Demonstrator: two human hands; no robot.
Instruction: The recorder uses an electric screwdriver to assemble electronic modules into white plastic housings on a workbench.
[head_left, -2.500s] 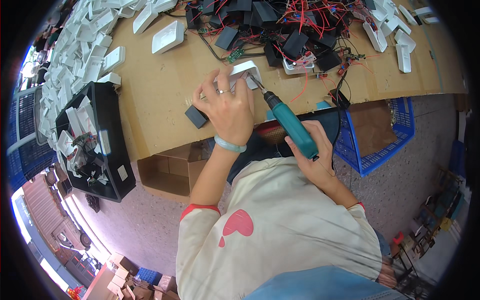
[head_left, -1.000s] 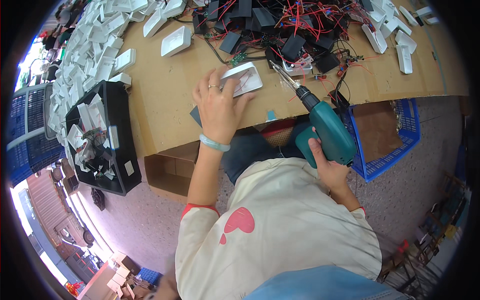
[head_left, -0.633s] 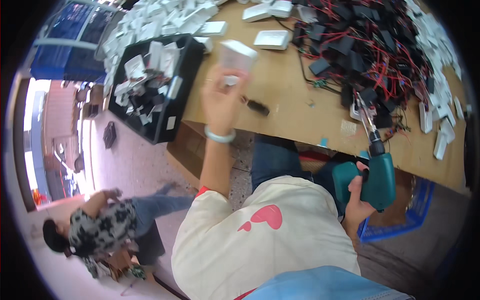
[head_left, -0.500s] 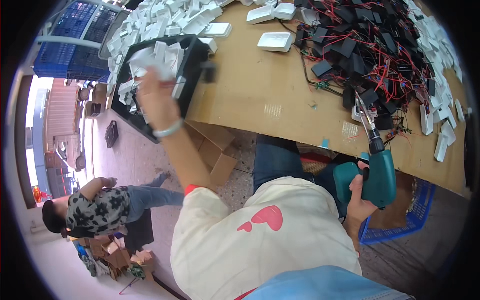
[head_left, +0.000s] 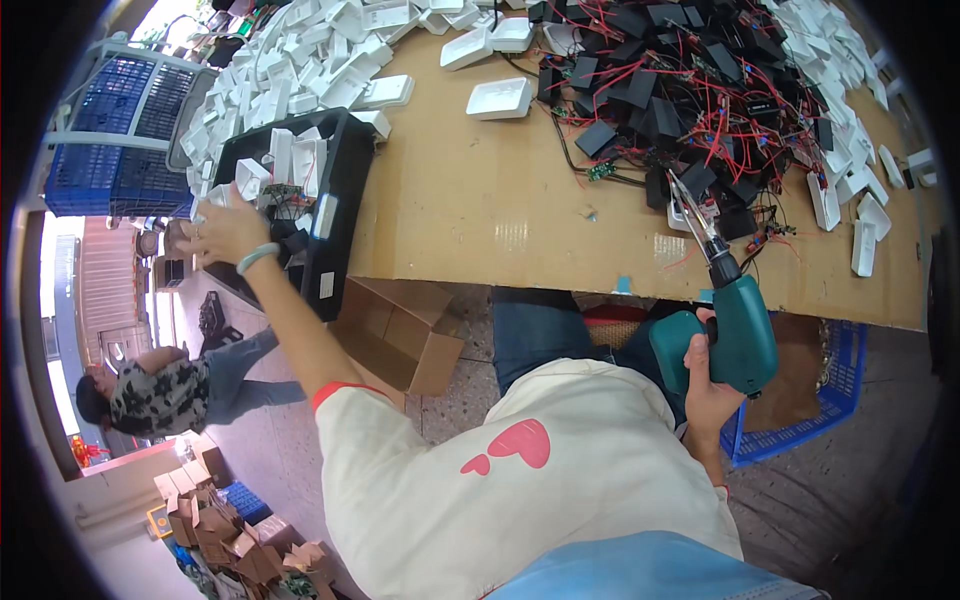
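My right hand [head_left: 712,388] is wrapped round the handle of a teal cordless drill [head_left: 748,335]. Its long metal bit reaches over the table edge to a pile of black boxes with red wires [head_left: 690,100]; what the tip touches is hard to make out. Over the left side of a black crate [head_left: 333,250], my left hand [head_left: 232,230] has its fingers spread beside the white plastic cases. White cases [head_left: 295,160], a small circuit board and dark pieces lie in the crate. My left hand hides part of the contents.
Loose white cases [head_left: 320,60] are heaped at the back left of the cardboard-covered table [head_left: 450,220], more at the right. A cardboard box [head_left: 400,340] and a blue basket [head_left: 845,390] sit below its edge. Another person [head_left: 165,390] stands at far left.
My left hand has moved left and down across the crate; the blurred white piece at its fingers no longer shows there. My right hand keeps the drill. The view has shifted.
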